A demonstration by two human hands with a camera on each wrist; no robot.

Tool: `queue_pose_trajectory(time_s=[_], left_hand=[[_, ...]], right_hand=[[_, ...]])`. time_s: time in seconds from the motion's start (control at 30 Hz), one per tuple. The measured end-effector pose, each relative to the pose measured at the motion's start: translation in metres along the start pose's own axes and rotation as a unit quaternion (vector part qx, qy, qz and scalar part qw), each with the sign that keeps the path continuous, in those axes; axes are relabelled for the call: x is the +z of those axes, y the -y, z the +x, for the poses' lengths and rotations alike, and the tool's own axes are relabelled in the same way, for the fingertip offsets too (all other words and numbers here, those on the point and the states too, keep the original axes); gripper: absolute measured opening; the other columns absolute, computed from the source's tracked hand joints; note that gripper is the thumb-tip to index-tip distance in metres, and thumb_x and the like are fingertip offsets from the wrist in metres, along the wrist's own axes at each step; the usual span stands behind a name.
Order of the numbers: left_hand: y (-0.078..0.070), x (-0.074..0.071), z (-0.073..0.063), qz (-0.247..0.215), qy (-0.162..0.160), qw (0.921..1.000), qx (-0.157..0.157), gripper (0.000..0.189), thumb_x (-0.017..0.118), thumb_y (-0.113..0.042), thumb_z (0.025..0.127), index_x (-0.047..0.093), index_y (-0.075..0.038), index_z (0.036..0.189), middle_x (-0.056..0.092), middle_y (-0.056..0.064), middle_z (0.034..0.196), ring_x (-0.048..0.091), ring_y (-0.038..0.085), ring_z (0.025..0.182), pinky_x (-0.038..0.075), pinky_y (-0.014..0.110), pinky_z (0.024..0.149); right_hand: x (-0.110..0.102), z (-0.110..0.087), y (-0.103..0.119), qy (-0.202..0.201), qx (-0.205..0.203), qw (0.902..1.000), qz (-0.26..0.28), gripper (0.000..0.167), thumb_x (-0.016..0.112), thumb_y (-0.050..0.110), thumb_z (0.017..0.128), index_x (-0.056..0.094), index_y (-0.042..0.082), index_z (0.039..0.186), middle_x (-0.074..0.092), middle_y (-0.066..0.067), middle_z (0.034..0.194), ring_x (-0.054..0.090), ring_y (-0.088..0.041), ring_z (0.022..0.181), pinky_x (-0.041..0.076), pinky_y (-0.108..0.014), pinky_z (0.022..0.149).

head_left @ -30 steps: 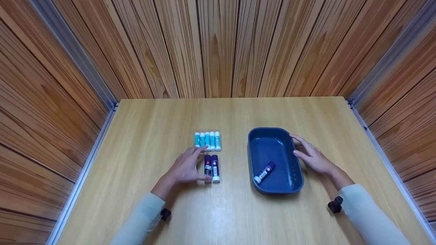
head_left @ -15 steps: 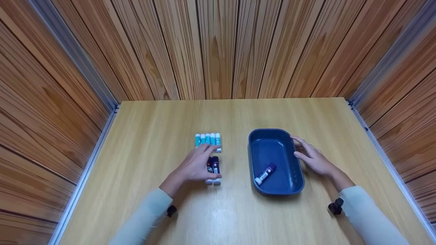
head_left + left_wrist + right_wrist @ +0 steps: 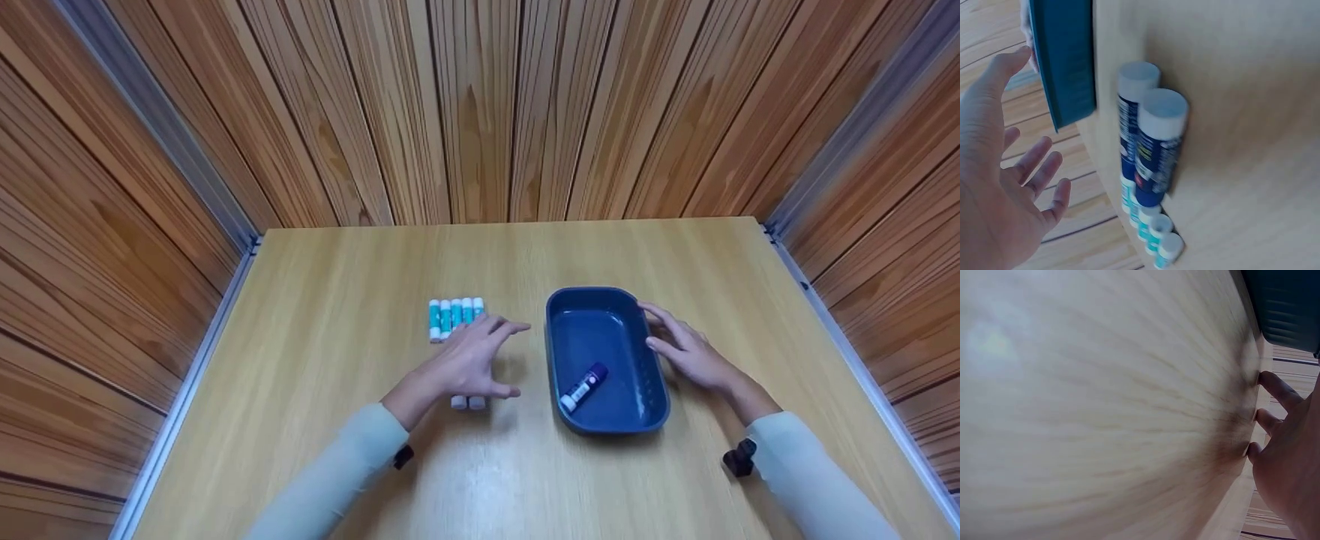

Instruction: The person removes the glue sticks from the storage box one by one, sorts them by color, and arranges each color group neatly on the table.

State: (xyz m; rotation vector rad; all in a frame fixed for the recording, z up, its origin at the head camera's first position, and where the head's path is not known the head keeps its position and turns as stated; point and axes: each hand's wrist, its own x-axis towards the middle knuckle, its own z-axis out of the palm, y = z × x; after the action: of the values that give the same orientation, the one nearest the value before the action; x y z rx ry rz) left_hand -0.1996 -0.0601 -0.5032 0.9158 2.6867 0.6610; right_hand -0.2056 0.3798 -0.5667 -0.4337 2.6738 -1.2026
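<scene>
My left hand [image 3: 474, 358] hovers over the table with thumb and fingers spread, nothing between them. Below it lie two dark purple glue sticks [image 3: 1159, 149] side by side; in the head view only their white ends show. A row of several slim teal-and-white glue sticks [image 3: 445, 319] lies just beyond, partly covered by the hand. My right hand [image 3: 694, 356] rests at the right side of a dark blue tray [image 3: 553, 352], thumb and forefinger at its rim. In the right wrist view, its other fingertips touch the table. One purple glue stick [image 3: 585, 387] lies slantwise inside the tray.
The wooden table [image 3: 337, 285] is bounded by plank-patterned walls [image 3: 480, 112] at the back and both sides. Metal posts stand in the corners. The tray's raised walls stand just right of my left fingertips.
My left hand has moved right, from beside the two purple glue sticks to over them and toward the tray, its fingers still spread. My right hand stays at the tray's side.
</scene>
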Motion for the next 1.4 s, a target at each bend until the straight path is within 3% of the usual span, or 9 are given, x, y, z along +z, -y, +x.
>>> queue_pose_trajectory(time_s=[0.23,0.47,0.63,0.87,1.2,1.4], left_hand=[[-0.024,-0.002,0.017,0.013,0.029,0.9995,0.003,0.097,0.089,-0.058,0.092,0.040,-0.039,0.173,0.053,0.004,0.171,0.052,0.029,0.156,0.047,0.059,0.131],[-0.047,-0.002,0.031,-0.004,0.056,0.9979,0.032,0.096,0.090,-0.053,0.093,0.040,-0.036,0.174,0.048,0.008,0.177,0.049,0.031,0.162,0.048,0.057,0.132],[-0.057,0.002,0.039,-0.054,0.076,0.9941,0.055,0.095,0.088,-0.051,0.094,0.039,-0.036,0.174,0.046,0.007,0.177,0.049,0.030,0.161,0.052,0.056,0.129],[-0.063,0.009,0.051,-0.120,0.101,0.9845,0.078,0.098,0.087,-0.052,0.094,0.035,-0.033,0.175,0.039,0.006,0.181,0.042,0.031,0.167,0.047,0.058,0.133],[-0.076,0.011,0.069,-0.140,0.120,0.9793,0.083,0.104,0.090,-0.048,0.093,0.029,-0.036,0.177,0.035,0.006,0.183,0.039,0.032,0.169,0.046,0.059,0.133],[-0.085,0.019,0.079,-0.147,0.149,0.9764,0.056,0.108,0.090,-0.044,0.096,0.021,-0.041,0.179,0.031,0.004,0.185,0.037,0.030,0.172,0.045,0.057,0.134]], right_hand=[[-0.001,-0.001,0.001,-0.004,-0.003,1.0000,-0.002,0.066,0.054,0.029,0.120,0.026,0.024,0.179,0.047,-0.032,0.174,0.039,-0.062,0.162,0.025,-0.092,0.125],[-0.003,-0.002,0.000,0.003,-0.003,1.0000,0.000,0.068,0.055,0.027,0.120,0.024,0.024,0.180,0.047,-0.031,0.173,0.039,-0.062,0.162,0.025,-0.094,0.123],[-0.002,-0.001,-0.002,0.004,-0.008,1.0000,0.000,0.068,0.054,0.026,0.120,0.023,0.022,0.180,0.046,-0.032,0.173,0.039,-0.062,0.162,0.027,-0.093,0.123],[-0.002,0.000,-0.001,0.011,0.006,0.9999,0.000,0.067,0.052,0.033,0.121,0.022,0.024,0.180,0.044,-0.032,0.175,0.040,-0.061,0.162,0.024,-0.092,0.126],[-0.005,0.001,-0.001,0.016,0.019,0.9997,0.001,0.067,0.049,0.039,0.121,0.019,0.030,0.181,0.040,-0.031,0.178,0.034,-0.061,0.165,0.018,-0.094,0.125],[-0.003,0.001,-0.004,0.018,0.010,0.9998,0.002,0.066,0.048,0.036,0.122,0.019,0.030,0.181,0.041,-0.031,0.178,0.035,-0.061,0.164,0.020,-0.094,0.125]])
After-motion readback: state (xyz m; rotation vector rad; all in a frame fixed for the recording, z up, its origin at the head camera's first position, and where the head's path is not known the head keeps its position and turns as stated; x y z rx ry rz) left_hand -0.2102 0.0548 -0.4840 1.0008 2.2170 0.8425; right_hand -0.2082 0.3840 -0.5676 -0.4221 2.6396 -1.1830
